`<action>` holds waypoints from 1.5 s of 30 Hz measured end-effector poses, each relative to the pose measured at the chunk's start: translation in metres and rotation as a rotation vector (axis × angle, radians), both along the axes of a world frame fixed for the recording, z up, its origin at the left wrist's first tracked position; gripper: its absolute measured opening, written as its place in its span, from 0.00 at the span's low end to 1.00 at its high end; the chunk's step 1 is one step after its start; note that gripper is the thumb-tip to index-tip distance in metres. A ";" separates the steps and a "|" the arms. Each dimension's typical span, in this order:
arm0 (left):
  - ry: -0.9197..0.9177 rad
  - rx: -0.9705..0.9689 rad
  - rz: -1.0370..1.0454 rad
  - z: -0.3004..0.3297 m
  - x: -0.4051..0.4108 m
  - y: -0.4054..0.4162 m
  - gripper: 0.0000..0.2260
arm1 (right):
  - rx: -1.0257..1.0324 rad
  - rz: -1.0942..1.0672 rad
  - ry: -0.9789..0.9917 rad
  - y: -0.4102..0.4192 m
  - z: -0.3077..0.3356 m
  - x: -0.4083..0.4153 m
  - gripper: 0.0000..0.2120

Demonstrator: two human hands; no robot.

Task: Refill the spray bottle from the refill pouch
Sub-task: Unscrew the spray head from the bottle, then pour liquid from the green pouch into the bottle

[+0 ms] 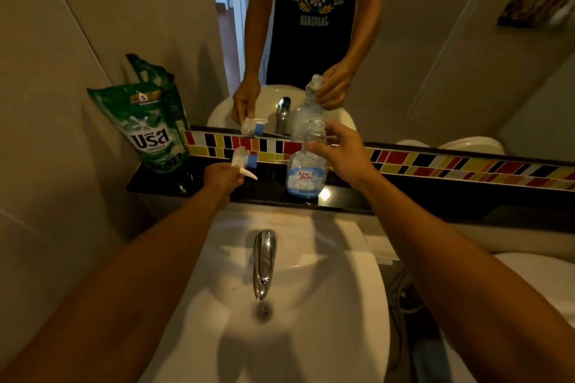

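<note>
A clear spray bottle [306,174] with a blue and white label stands upright on the black ledge [161,183] behind the sink, its neck uncapped. My right hand [339,152] grips the bottle's neck. My left hand [222,177] holds the white spray head [244,162] with its blue collar, low over the ledge to the left of the bottle. A green refill pouch [152,127] leans upright against the wall at the ledge's left end, apart from both hands.
A white sink [342,305] with a chrome tap [264,261] lies below the ledge. A mirror [435,56] above a coloured tile strip [451,165] reflects the person and bottle. A toilet [535,274] sits at the right.
</note>
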State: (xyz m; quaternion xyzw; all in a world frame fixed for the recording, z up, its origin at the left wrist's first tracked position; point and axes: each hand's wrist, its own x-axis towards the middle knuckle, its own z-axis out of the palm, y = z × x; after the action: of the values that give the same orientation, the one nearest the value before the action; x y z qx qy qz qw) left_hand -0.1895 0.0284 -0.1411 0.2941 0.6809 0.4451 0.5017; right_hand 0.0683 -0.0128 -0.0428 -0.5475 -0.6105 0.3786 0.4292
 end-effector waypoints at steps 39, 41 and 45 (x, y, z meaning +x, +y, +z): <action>0.753 0.222 -0.129 0.026 -0.087 -0.056 0.17 | 0.281 -0.312 -0.107 -0.051 -0.054 -0.118 0.09; 0.767 0.256 -0.118 0.040 -0.108 -0.062 0.15 | 0.227 -0.256 -0.087 -0.047 -0.050 -0.139 0.11; 0.768 0.261 -0.110 0.065 -0.151 -0.069 0.21 | 0.157 -0.137 -0.057 -0.032 -0.039 -0.179 0.11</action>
State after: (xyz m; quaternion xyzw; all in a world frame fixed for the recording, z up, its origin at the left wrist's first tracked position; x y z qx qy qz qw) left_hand -0.3405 -0.0405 -0.0764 0.5360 0.7399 0.3580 0.1927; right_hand -0.1108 -0.0444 -0.0817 -0.5632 -0.6114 0.2834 0.4783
